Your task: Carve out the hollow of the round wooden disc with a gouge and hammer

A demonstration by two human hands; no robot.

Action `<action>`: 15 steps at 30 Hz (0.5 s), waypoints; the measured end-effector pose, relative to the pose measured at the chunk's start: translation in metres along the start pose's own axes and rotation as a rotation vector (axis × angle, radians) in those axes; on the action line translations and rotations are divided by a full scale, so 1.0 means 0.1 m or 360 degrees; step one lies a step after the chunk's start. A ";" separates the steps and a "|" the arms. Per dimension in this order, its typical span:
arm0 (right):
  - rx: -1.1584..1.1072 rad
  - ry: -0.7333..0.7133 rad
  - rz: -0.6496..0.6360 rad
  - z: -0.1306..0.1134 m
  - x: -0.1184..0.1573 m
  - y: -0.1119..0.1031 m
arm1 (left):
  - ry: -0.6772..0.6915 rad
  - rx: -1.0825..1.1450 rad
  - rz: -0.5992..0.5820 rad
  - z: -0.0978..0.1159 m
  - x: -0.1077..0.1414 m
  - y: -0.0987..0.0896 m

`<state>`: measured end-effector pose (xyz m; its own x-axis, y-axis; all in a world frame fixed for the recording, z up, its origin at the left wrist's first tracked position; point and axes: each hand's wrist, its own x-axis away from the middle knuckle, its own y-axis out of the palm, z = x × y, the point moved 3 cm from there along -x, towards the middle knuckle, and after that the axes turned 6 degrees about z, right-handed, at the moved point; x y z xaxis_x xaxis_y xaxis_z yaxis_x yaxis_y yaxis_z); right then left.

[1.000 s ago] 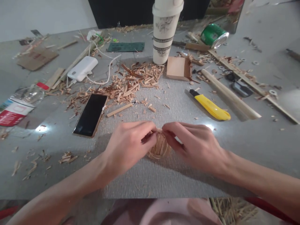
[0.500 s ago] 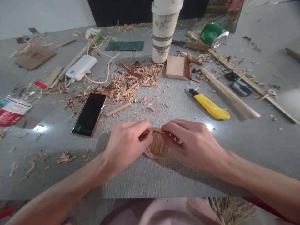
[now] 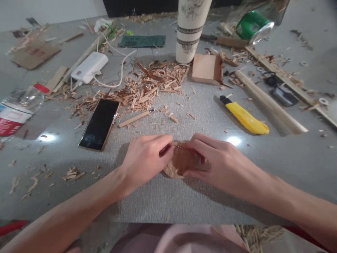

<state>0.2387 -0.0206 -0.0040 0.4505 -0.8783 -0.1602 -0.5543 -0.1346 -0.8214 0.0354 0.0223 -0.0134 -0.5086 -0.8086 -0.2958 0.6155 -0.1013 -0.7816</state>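
A small round wooden piece [image 3: 172, 170] with a carved or rough middle lies on the grey table between my hands. My left hand [image 3: 147, 161] has its thumb and fingers pressed together at the piece's upper left edge. On the other side, my right hand [image 3: 216, 158] has its thumb low and its fingers higher, closed around the right side of the piece. Its fingertips partly cover the wood. A thin light strand or edge shows near the fingertips, too small to make out.
Beyond my hands lie a phone [image 3: 100, 124], a wooden-handled tool [image 3: 135, 118], a yellow cutter [image 3: 244, 117] and wood shavings [image 3: 144, 91]. Farther back are a paper cup [image 3: 189, 35], a white power bank [image 3: 89, 67], a green can [image 3: 254, 27] and a bottle [image 3: 22, 109].
My right thumb has moved down and away from its fingers, along the right side of the round piece. My left hand stays at its edge. The view has tilted slightly downward.
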 end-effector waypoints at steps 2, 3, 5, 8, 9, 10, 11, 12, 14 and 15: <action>0.0033 -0.0025 0.0029 0.00 0.01 0.03 | -0.0011 0.0011 0.0030 -0.01 0.00 0.00; 0.0050 -0.0037 0.0044 -0.01 0.01 0.04 | -0.0009 0.0006 0.0045 -0.01 0.00 0.00; 0.0067 -0.0054 0.0100 -0.01 0.01 0.06 | 0.0031 -0.0022 0.0046 0.00 -0.01 0.01; 0.0057 -0.0061 0.0187 -0.02 -0.01 0.08 | 0.0176 -0.0063 0.0023 0.04 0.00 0.00; 0.0059 -0.0062 0.0204 -0.02 -0.01 0.08 | 0.0228 -0.0071 0.0016 0.04 0.00 0.00; 0.0067 -0.0064 0.0211 -0.02 -0.02 0.08 | 0.0273 -0.0074 0.0018 0.05 0.01 -0.01; 0.0080 -0.0076 0.0209 -0.03 -0.02 0.08 | 0.0312 -0.0077 0.0020 0.06 0.01 -0.02; 0.0098 -0.0095 0.0202 -0.03 -0.02 0.08 | 0.0346 -0.0079 0.0023 0.06 0.02 -0.03; 0.0135 -0.0146 0.0210 -0.05 -0.03 0.08 | 0.0393 -0.0074 0.0037 0.07 0.02 -0.05; 0.0154 -0.0170 0.0224 -0.06 -0.04 0.07 | 0.0403 -0.0063 0.0046 0.08 0.02 -0.06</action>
<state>0.2289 -0.0208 -0.0064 0.4482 -0.8308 -0.3300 -0.5493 0.0353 -0.8349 0.0358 0.0169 -0.0051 -0.6289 -0.6394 -0.4423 0.6103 -0.0536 -0.7904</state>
